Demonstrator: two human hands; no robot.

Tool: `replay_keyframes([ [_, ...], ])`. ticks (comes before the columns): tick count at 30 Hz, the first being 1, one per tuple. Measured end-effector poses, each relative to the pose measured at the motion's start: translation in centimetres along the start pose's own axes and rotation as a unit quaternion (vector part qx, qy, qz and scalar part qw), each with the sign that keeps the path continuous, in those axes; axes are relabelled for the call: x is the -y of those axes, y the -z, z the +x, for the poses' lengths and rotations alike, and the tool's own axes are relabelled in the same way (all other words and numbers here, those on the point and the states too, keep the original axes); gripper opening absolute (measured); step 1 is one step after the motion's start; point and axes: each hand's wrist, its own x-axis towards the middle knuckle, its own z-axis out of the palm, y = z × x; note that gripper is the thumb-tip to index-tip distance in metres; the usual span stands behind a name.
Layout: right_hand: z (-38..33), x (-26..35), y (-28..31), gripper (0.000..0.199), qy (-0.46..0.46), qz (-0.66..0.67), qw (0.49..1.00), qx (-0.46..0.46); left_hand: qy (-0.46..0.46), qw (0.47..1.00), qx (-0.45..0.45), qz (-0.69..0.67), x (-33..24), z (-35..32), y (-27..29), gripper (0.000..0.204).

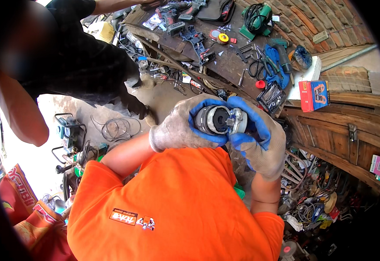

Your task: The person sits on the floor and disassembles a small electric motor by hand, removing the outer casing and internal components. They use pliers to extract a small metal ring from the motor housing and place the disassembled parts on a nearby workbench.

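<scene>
In the head view, both gloved hands close around a grey cylindrical motor housing (218,119), held at chest height above the orange shirt (172,204). The left hand (179,126) wraps its body; the right hand (259,139) cups the open end, blue fingertips (246,106) on the rim. It looks like an inspection or disassembly step, which likely needs a firm grip and fingertip work. Beyond lies a cluttered worktop (225,65) with a green power tool (255,19), pliers (259,65) and a red box (314,95); another person's dark sleeve (81,61) stands close by.
</scene>
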Motion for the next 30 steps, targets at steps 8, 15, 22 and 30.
replay_keyframes([
  [8,0.2,1.1,0.2,0.072,-0.081,0.116,0.990,-0.015,0.043,0.996,0.003,-0.080,0.0,-0.1,-0.4,0.079],
  [15,0.4,0.6,-0.1,0.076,-0.064,0.167,0.983,-0.040,0.056,0.994,0.018,-0.093,-0.9,-0.1,-0.4,0.076],
  [22,0.2,0.5,0.2,0.081,-0.076,0.205,0.976,-0.015,0.011,0.999,0.022,-0.038,-1.1,-0.2,-0.4,0.076],
  [30,-0.5,-0.7,0.2,0.087,-0.042,0.242,0.969,0.005,-0.019,1.000,-0.007,-0.003,-2.4,-0.2,-0.3,0.072],
])
